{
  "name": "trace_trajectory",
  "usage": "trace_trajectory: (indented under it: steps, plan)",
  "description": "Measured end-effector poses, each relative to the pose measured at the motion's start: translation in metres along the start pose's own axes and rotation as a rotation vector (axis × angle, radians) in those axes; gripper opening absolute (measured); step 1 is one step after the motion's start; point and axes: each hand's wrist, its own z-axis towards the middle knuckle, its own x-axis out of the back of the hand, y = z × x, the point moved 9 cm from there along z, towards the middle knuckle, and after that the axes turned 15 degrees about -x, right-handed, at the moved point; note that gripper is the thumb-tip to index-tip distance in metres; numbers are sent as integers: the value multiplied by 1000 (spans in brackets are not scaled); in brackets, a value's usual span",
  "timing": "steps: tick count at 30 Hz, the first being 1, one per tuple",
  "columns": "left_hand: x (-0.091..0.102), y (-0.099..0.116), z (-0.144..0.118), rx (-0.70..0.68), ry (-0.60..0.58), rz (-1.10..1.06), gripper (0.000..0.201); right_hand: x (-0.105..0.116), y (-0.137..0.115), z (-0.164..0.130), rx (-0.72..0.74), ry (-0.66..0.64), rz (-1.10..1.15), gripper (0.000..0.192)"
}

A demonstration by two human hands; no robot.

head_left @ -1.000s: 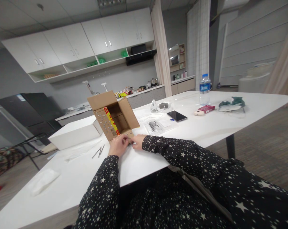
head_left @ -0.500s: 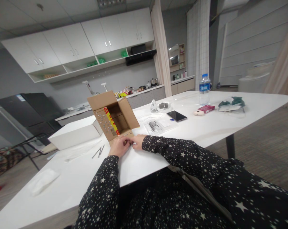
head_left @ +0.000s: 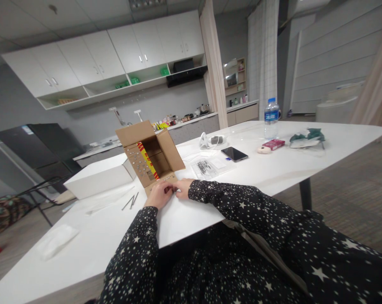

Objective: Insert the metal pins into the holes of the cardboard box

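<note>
A brown cardboard box (head_left: 149, 154) with a red-and-yellow strip is seen just beyond the hands (head_left: 170, 192). Black sleeves (head_left: 229, 198) are patterned with white stars. The worktop (head_left: 273, 169) is white.

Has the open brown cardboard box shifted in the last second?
No. The open brown cardboard box keeps its place beside the white rectangular box.
</note>
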Motion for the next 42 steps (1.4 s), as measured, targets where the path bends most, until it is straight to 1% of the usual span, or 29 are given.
trace_trajectory:
  steps: [6,9,15,19,23,27,30,36,42]
  plan:
    - [2,6,0,-8,-12,-1,18,-1,1,0,-9,4,-1,33]
    - [2,5,-1,-1,-6,-12,17,-3,2,2,-11,5,1,31]
    - [-1,2,-2,24,-29,-28,19,-5,0,5,42,24,19,39]
    - [-1,1,-3,31,-31,-30,20,-5,1,5,38,15,27,42]
    - [3,-1,-3,35,6,23,19,-5,1,4,27,-6,26,40]
    - [13,-10,-7,114,99,156,22,-4,2,2,11,-22,36,37]
    - [19,-14,-10,160,142,223,24,-4,7,4,-55,-10,29,34]
    - [16,-17,-11,181,105,236,26,-6,9,7,-71,-16,36,33]
    - [13,-22,-11,182,106,228,25,-7,9,7,-66,-12,25,33]
